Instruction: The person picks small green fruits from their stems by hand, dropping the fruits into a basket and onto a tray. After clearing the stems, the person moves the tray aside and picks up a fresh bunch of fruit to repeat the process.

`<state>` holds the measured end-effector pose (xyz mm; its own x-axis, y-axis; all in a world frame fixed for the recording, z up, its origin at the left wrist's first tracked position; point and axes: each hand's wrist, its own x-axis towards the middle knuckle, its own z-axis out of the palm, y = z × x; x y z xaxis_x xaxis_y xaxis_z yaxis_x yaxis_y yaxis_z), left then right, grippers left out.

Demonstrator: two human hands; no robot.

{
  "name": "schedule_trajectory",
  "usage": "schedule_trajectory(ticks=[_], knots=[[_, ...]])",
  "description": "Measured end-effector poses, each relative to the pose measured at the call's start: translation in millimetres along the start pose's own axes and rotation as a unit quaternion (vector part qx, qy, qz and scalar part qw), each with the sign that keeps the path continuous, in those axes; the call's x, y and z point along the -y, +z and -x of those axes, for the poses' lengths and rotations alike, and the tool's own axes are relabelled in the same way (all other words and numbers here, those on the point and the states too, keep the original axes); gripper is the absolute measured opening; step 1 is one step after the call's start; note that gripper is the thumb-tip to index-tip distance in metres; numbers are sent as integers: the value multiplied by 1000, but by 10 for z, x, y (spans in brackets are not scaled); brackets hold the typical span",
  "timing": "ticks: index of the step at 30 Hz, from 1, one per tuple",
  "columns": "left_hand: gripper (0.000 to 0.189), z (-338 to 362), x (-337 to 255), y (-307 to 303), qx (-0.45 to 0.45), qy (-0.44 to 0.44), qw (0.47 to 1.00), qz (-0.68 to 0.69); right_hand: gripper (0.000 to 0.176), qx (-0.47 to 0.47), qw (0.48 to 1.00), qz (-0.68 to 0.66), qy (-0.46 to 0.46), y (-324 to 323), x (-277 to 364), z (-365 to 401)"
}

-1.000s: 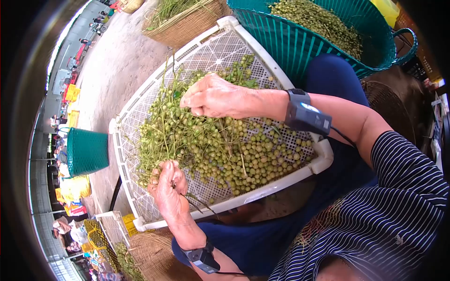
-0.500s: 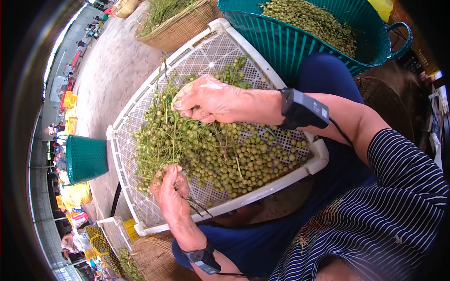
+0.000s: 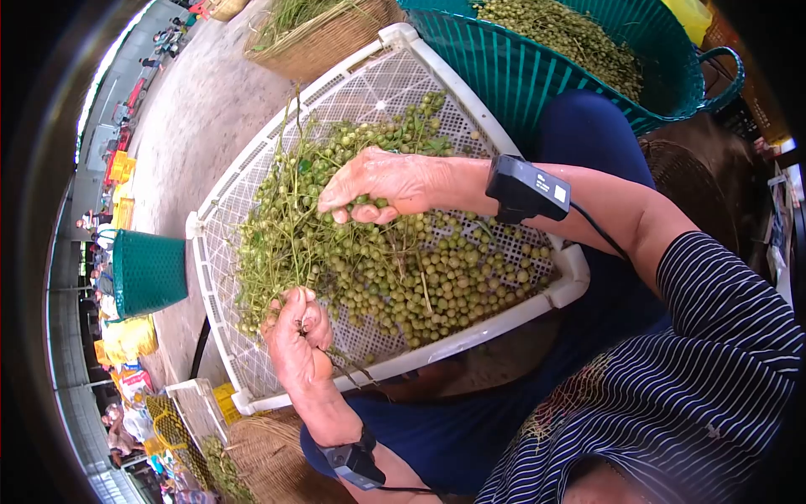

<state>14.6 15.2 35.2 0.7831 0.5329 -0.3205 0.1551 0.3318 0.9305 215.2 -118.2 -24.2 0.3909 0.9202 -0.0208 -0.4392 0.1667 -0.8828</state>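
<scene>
A white slatted plastic crate tray [image 3: 470, 345] rests across my lap, bearing loose round green berries [image 3: 470, 286] and a tangle of thin green stems [image 3: 277, 239] with berries on them. My right hand [image 3: 378, 185] is over the middle of the heap, its fingers curled around a few green berries that show beneath them. At the tray's near-left side, my left hand [image 3: 300, 336] is closed, thumb against fingers, with thin stems poking out of it. Stalks also trail below its palm, over the tray's rim. Both wrists wear black strapped devices.
Against the tray's upper right stands a teal basket [image 3: 504, 67] heaped with berries. A wicker basket [image 3: 327, 38] of green stalks is behind, and a teal bucket [image 3: 149, 273] stands on the concrete floor. Another woven basket [image 3: 269, 458] is at the lower left. People and crates line the far left.
My right hand has shifted slightly right and down, and green berries now show under its curled fingers. My left hand has moved slightly up and left, still closed on stems.
</scene>
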Motion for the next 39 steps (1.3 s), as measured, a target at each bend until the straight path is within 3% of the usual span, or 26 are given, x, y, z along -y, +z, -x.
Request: schedule_trajectory(ticks=[4,8,10,12,13,14,15,17,18,20,21,24,26,29,34,36,38,39], knots=[[17,-25,11,-52,-38,-1,999,-22,14,-1,999,17,-29,39,83,25],[17,-62,13,-109,-76,-4,997,-23,13,-36,994,-58,-87,-155,170,-10],[19,-81,0,-115,-101,-13,995,-12,11,-11,996,14,-91,-144,222,66],[21,-119,-31,-153,-64,-28,996,56,7,-47,986,155,-35,-97,172,52],[24,-103,-63,-92,-89,-34,993,69,13,15,908,347,-232,-109,93,67],[24,-105,-44,-102,-89,-35,993,70,13,16,909,347,-231,-107,41,59],[24,-113,-16,-121,-87,-16,995,44,13,-41,858,486,-161,-31,11,71],[27,-89,2,-61,-127,6,992,-23,9,-109,702,704,-16,213,130,207],[27,-92,12,-65,-127,4,992,-23,9,-108,702,704,-15,205,109,230],[23,-105,50,-81,-134,-20,991,-11,8,-95,636,765,-37,176,52,255],[23,-101,51,-80,-134,-20,991,-9,8,-94,635,766,-36,170,38,254],[24,-89,30,-92,-76,-45,996,1,7,-93,618,777,-72,122,-21,234],[28,-110,64,-150,-6,-67,995,79,7,-99,587,790,-146,25,-112,221],[29,-50,50,-9,-57,-69,992,86,6,-89,562,801,-186,10,-54,255],[29,-36,163,51,-23,-20,998,46,11,-160,586,779,-157,296,408,270],[28,-2,203,166,-22,47,999,-2,13,-160,680,706,-114,412,436,329],[24,-31,235,194,-13,46,999,-10,14,-155,760,631,-23,511,244,347],[23,-24,246,254,-20,46,999,-14,13,-173,770,612,-46,525,137,342]])
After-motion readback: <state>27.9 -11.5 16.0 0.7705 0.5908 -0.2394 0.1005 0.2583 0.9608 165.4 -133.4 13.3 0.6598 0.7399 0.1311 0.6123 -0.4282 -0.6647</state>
